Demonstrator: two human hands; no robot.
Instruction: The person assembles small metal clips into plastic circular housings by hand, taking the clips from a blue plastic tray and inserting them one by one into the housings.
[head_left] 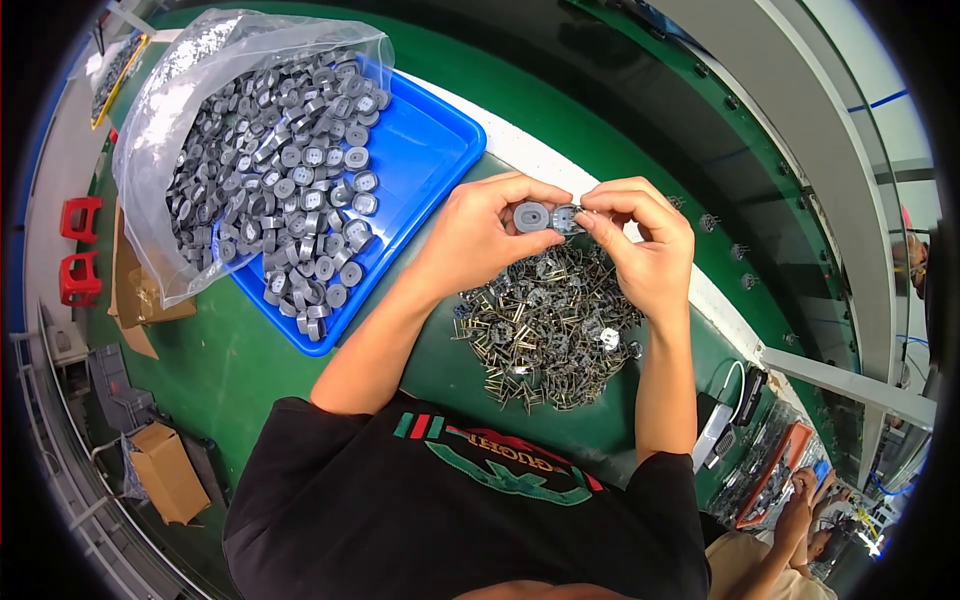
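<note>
Between the thumb and fingers of my left hand point(478, 228) is a round grey plastic housing point(531, 216) with an oval in its face. My right hand point(648, 238) pinches a small plug insert point(566, 219) with metal pins, held edge to edge against the housing. Whether the two parts are joined, I cannot tell. Right below both hands lies a heap of loose pin inserts point(545, 335) on the green table. To the left, many more grey housings point(290, 157) spill from a clear plastic bag point(160, 235) into a blue tray point(432, 125).
Beyond the table's white edge runs a green conveyor belt point(640, 110) carrying several pinned pieces point(709, 222). A metal frame point(850, 380) crosses on the right. Another person's arm point(792, 520) is at lower right, near an orange tray point(775, 475). Red stools point(79, 220) and cardboard boxes point(168, 475) stand left.
</note>
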